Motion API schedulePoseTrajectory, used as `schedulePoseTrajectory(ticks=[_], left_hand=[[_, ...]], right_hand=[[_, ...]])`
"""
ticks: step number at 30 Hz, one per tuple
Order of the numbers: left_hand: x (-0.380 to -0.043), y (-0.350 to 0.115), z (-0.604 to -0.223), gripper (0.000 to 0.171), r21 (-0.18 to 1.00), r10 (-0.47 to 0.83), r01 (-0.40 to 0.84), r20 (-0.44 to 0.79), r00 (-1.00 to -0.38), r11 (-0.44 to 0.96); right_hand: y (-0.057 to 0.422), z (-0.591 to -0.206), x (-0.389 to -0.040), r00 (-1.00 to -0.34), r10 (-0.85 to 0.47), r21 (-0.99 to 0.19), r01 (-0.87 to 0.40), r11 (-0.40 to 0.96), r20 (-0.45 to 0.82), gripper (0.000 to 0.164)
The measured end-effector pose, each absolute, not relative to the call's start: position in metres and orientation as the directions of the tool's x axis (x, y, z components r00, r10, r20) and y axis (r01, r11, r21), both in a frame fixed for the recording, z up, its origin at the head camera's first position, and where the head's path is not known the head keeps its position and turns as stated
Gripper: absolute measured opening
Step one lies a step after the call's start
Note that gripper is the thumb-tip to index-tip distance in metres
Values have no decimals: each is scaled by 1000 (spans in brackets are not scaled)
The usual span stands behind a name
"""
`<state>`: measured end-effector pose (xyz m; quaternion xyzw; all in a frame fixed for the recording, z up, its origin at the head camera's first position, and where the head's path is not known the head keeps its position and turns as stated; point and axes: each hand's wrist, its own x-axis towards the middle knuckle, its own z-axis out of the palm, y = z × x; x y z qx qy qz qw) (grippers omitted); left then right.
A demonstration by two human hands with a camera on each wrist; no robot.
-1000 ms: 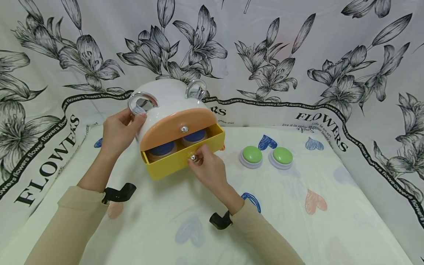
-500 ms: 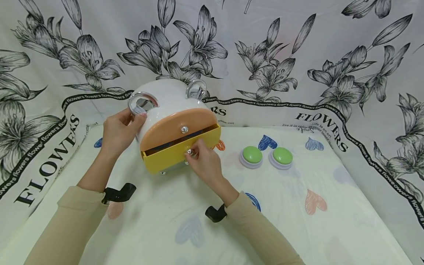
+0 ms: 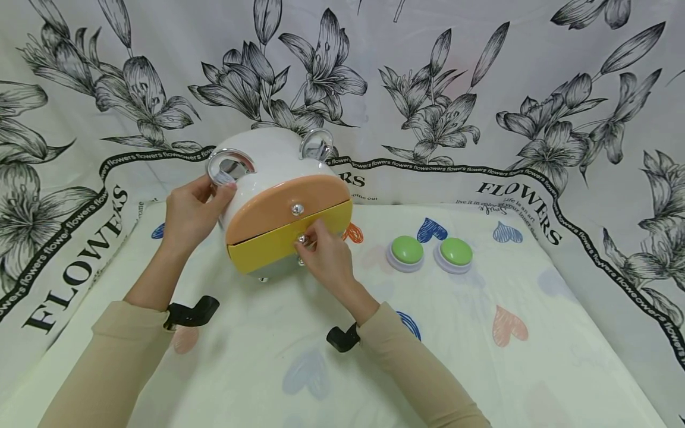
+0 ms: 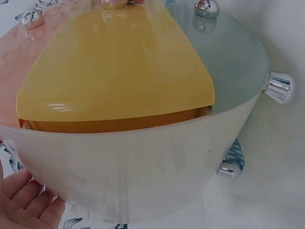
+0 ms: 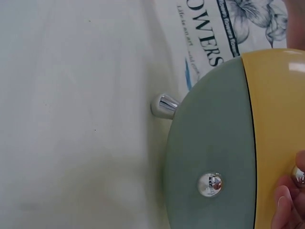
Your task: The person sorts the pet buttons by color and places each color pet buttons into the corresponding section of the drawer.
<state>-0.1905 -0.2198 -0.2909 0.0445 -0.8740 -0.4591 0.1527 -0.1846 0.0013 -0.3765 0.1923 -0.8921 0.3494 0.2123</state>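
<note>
A small rounded white drawer cabinet (image 3: 267, 145) stands tilted in the head view, with two chrome ring ears, an orange upper drawer (image 3: 289, 199), a yellow middle drawer (image 3: 267, 241) and a grey-green lower drawer (image 5: 214, 138). My left hand (image 3: 189, 211) grips the cabinet's left side just under the left ear (image 3: 230, 166), thumb in front. The thumb and fingers of my right hand (image 3: 329, 252) pinch the silver knob (image 3: 302, 239) of the yellow drawer. That drawer is almost flush in the head view; a narrow gap shows along its side in the left wrist view.
Two green-topped round push lights (image 3: 407, 249) with white bases sit to the right of the cabinet. A cloth with heart prints (image 3: 511, 326) covers the table, and a flower-printed curtain (image 3: 428, 89) hangs behind. Short chrome feet (image 4: 279, 87) stick out under the cabinet.
My right hand has pushed the yellow drawer inward, hiding the two blue-topped round things inside and uncovering the grey-green drawer below. My left hand stays in place on the cabinet.
</note>
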Motion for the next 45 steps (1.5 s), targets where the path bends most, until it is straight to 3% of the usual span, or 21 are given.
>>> schedulePoseTrajectory(ticks=[16,26,38,45], left_hand=[[-189,-221,-290,63,810,-208,63,224,-952,583],[-189,-221,-290,62,809,-206,69,230,-951,584],[-190,-221,-291,60,808,-211,82,248,-945,583],[-190,-221,-292,60,814,-208,88,249,-946,574]], right_hand=[[-2,-377,-189,-819,-197,-523,-509,684,539,24],[-3,-379,-188,-854,-186,-546,-463,699,486,25],[2,-386,-181,-852,-184,-582,-477,659,491,23],[6,-405,-177,-889,-139,-617,-409,672,437,25]])
